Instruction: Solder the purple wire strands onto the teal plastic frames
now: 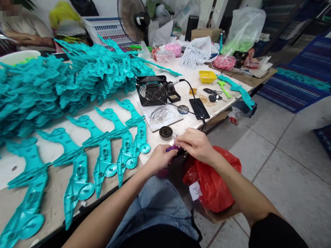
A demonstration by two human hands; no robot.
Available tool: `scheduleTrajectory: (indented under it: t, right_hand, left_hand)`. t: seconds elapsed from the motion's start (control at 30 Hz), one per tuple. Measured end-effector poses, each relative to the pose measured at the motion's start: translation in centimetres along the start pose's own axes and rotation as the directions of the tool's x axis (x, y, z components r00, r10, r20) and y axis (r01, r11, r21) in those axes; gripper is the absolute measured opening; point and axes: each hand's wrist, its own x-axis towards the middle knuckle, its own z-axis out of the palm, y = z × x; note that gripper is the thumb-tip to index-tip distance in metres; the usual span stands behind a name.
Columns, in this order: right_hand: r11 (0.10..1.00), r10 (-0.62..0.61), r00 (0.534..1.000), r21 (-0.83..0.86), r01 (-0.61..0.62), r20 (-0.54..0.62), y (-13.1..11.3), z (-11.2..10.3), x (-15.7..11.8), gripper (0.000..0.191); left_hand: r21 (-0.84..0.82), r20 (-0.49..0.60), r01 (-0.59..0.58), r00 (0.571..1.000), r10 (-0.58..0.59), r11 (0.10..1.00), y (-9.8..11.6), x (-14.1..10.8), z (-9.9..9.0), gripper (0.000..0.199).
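My left hand point(160, 157) is closed around a small purple piece point(172, 148) at the table's front edge. Close against it, my right hand point(195, 142) is pinched shut; what lies between its fingertips is too small to make out. A small round tin point(166, 132) with dark contents stands just beyond both hands. Behind the tin, a bundle of thin wires point(160, 115) lies on a white board. Several turquoise plastic parts point(103, 157) are laid in a row left of my hands.
A large heap of turquoise parts point(28, 94) covers the back left. A small black fan point(152, 91), a phone point(199, 108) and a yellow tray point(207, 76) are on the table. A red plastic bag point(218, 180) sits below my right arm. Blue crates point(299, 87) stand at the right.
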Motion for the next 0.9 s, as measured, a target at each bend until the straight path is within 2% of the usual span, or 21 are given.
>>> scheduleTrajectory:
  t: [0.03,0.1,0.17,0.23,0.3,0.33,0.4,0.47,0.53,0.6,0.67,0.73,0.8,0.9]
  right_hand:
    - [0.999,0.040,0.999,-0.028,-0.040,0.012,0.5,0.2,0.6,0.015]
    - [0.980,0.200,0.979,0.012,-0.201,0.024,1.6,0.8,1.3,0.011]
    - [0.891,0.395,0.916,0.213,-0.402,0.074,2.6,1.3,1.4,0.010]
    - [0.660,0.550,0.810,0.490,-0.570,0.202,3.5,1.8,1.0,0.014]
    - [0.401,0.614,0.718,0.655,-0.641,0.327,4.3,2.1,0.1,0.022]
    - [0.320,0.630,0.691,0.691,-0.648,0.356,4.6,2.3,-0.5,0.025]
    - [0.269,0.663,0.670,0.728,-0.630,0.335,5.4,2.5,-1.7,0.029]
    - [0.276,0.701,0.663,0.759,-0.590,0.262,6.0,2.6,-3.1,0.033]
    - [0.304,0.730,0.658,0.774,-0.556,0.186,6.4,2.5,-4.6,0.035]
    - [0.371,0.751,0.654,0.763,-0.529,0.089,6.7,2.0,-6.0,0.036]
    - [0.475,0.769,0.636,0.724,-0.501,-0.064,7.6,0.6,-6.8,0.033]
    - [0.597,0.760,0.592,0.646,-0.475,-0.268,9.5,-1.7,-6.7,0.028]
    - [0.699,0.711,0.537,0.534,-0.475,-0.454,12.3,-4.5,-5.3,0.021]
    - [0.763,0.636,0.509,0.372,-0.529,-0.580,17.2,-7.5,-1.6,0.013]
  left_hand:
    - [0.126,-0.035,-0.050,0.998,0.055,0.991,-0.1,0.1,0.3,0.023]
    - [0.304,-0.065,-0.129,0.986,0.155,0.944,0.0,0.1,0.7,0.018]
    - [0.346,-0.026,-0.203,0.974,0.225,0.916,0.1,-0.2,0.7,0.013]
    - [0.301,0.054,-0.279,0.960,0.276,0.912,0.4,-0.7,0.4,0.013]
    - [0.242,0.135,-0.342,0.939,0.317,0.908,0.6,-1.4,-0.1,0.015]
    - [0.214,0.182,-0.370,0.924,0.335,0.904,0.8,-1.8,-0.4,0.015]
    - [0.143,0.286,-0.404,0.891,0.353,0.903,1.1,-2.7,-1.1,0.012]
    - [0.039,0.310,-0.352,0.894,0.324,0.935,1.4,-3.4,-1.8,0.012]
    - [-0.125,0.182,-0.227,0.952,0.247,0.966,1.7,-3.9,-2.5,0.021]
    - [-0.354,0.001,-0.123,0.991,0.132,0.927,1.8,-3.9,-2.9,0.027]
    - [-0.540,-0.068,-0.068,0.997,0.037,0.839,1.9,-3.8,-3.0,0.029]
    - [-0.628,-0.034,-0.011,0.999,-0.014,0.778,2.0,-3.7,-2.8,0.030]
    - [-0.665,0.019,0.035,0.999,-0.030,0.746,2.1,-3.6,-2.6,0.030]
    - [-0.723,0.067,0.075,0.997,-0.038,0.686,2.5,-3.3,-2.5,0.028]
